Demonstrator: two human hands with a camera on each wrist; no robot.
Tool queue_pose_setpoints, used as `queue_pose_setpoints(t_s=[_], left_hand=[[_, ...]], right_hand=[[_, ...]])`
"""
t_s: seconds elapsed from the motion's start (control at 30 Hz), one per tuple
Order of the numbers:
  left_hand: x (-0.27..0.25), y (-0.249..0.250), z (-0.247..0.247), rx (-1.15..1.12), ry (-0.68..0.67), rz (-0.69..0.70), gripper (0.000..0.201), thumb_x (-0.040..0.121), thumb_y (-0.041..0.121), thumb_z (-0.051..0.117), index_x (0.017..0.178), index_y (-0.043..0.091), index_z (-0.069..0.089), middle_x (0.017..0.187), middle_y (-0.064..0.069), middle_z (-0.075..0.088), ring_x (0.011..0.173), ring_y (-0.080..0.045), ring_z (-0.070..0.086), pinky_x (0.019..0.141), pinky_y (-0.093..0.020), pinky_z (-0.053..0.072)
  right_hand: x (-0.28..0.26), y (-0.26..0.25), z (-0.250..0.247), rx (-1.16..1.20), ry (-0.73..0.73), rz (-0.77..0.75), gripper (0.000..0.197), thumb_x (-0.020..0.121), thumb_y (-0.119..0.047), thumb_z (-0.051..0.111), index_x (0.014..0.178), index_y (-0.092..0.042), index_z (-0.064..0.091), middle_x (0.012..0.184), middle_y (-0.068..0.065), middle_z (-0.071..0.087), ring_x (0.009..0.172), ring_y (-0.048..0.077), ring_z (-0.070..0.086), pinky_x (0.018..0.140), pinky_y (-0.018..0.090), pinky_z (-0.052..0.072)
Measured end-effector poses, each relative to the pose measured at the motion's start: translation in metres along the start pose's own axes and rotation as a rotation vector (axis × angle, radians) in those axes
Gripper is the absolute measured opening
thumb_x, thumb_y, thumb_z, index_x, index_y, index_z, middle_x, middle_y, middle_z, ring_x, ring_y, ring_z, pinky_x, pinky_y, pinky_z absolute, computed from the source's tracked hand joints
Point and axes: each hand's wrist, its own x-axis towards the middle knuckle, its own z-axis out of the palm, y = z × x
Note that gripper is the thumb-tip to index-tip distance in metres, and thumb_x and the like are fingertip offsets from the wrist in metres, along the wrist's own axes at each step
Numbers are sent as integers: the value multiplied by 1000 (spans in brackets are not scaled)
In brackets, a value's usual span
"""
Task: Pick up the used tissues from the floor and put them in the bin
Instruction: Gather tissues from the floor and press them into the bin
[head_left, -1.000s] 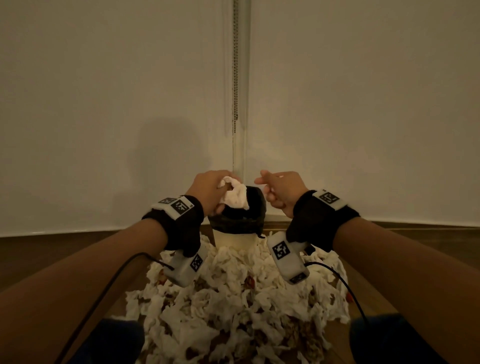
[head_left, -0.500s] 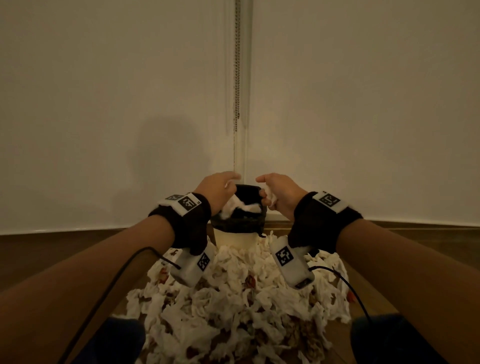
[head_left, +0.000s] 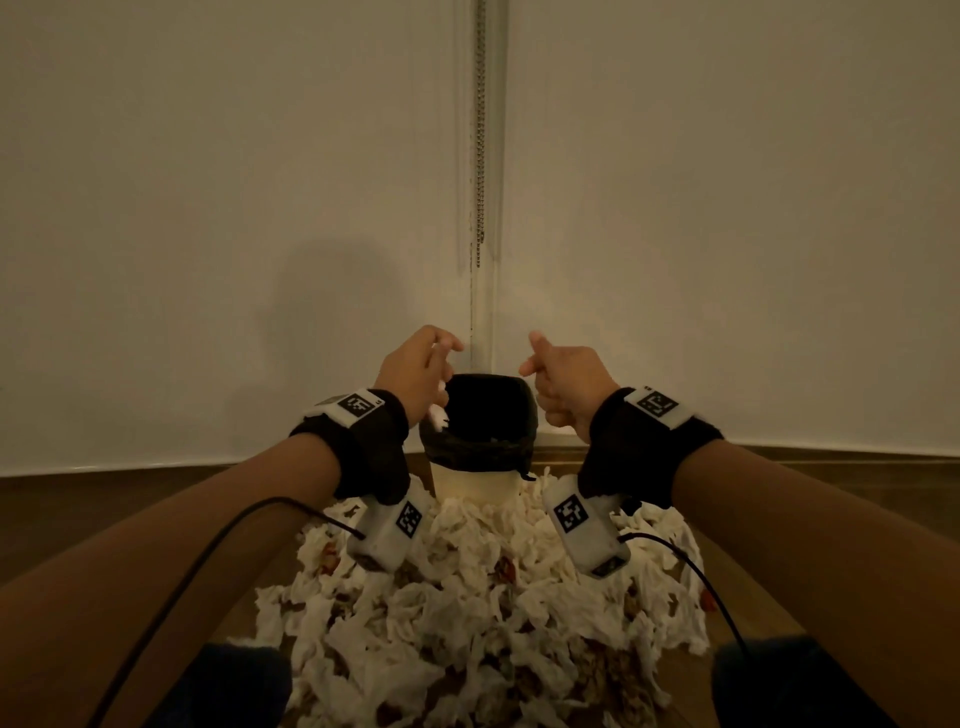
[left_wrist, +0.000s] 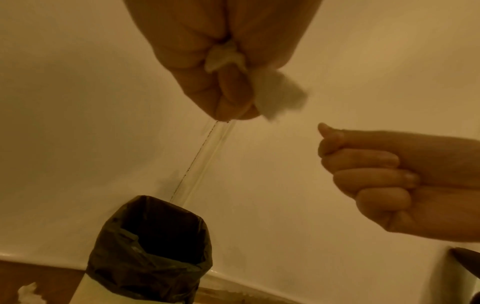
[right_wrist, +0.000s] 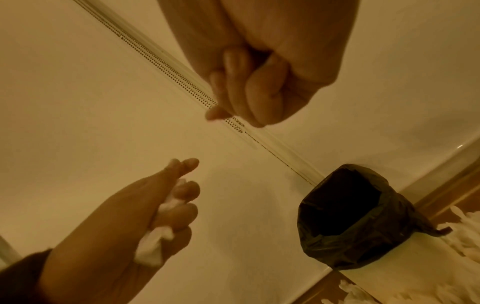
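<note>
Tissue (left_wrist: 262, 90) bunched in curled fingers of left hand (head_left: 415, 374), held up beside the bin (head_left: 478, 447) rim, not yet over the opening. Right hand (head_left: 566, 384) fisted, nothing in it, other side of bin. Big pile of tissues (head_left: 467, 623) on the floor (head_left: 78, 499) below. Step: drop-off. Next: move left hand over the black liner and let go.
</note>
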Motion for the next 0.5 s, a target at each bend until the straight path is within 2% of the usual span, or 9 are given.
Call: queue_pose_setpoints(t_s=[0.07,0.13,0.2,0.27,0.33,0.4,0.43,0.47,0.5], left_hand=[[2,-1,-1,3,40,0,44,100,39,33,67,18,54,55,2,46,39,-6,40,41,-18,36],[6,1,-1,47,112,15,54,98,43,37,52,15,45,48,1,42,41,-11,38,50,-22,36],[11,4,1,76,147,25,57,99,40,34,49,13,40,48,-2,39,44,-16,37,53,-27,36],[14,6,4,96,180,27,59,100,40,27,49,12,38,48,-2,38,45,-16,37,51,-27,34],[16,4,8,199,171,27,51,99,42,33,57,13,42,54,1,42,49,-12,39,51,-26,32],[16,3,11,230,34,-38,19,91,34,56,82,19,48,74,1,53,59,-8,45,52,-24,37],[16,2,12,191,-73,-92,23,85,22,65,99,21,46,92,-4,57,67,-9,49,54,-23,41],[18,1,13,140,-171,-133,42,83,8,66,114,20,41,111,-13,55,75,-13,52,57,-23,46],[19,2,14,98,-220,-176,54,82,-5,62,124,16,35,125,-19,48,83,-19,55,61,-24,49]], right_hand=[[1,-3,-1,18,36,12,46,99,-42,36,64,-14,45,36,-7,30,28,7,22,33,14,18],[4,-5,0,62,95,-1,47,100,-40,33,61,-15,41,41,-4,31,27,7,22,35,13,16],[8,-7,3,125,168,-43,48,102,-38,29,62,-15,39,50,-1,32,25,6,23,34,12,17],[12,-9,6,168,227,-96,48,102,-37,28,62,-15,39,54,0,33,26,5,28,32,13,21],[18,-8,7,125,302,-168,47,102,-35,30,61,-14,42,54,1,35,37,10,33,39,19,25],[23,-4,6,83,324,-181,39,101,-27,35,67,-13,48,55,1,38,45,12,33,43,22,26],[25,-3,6,84,292,-155,29,100,-21,39,76,-11,52,58,1,39,47,12,33,43,22,28],[25,-1,6,70,238,-121,16,98,-12,41,89,-10,54,63,1,41,50,11,34,44,22,29],[25,1,5,32,178,-81,18,96,-3,40,105,-10,55,69,2,42,54,11,36,46,21,31]])
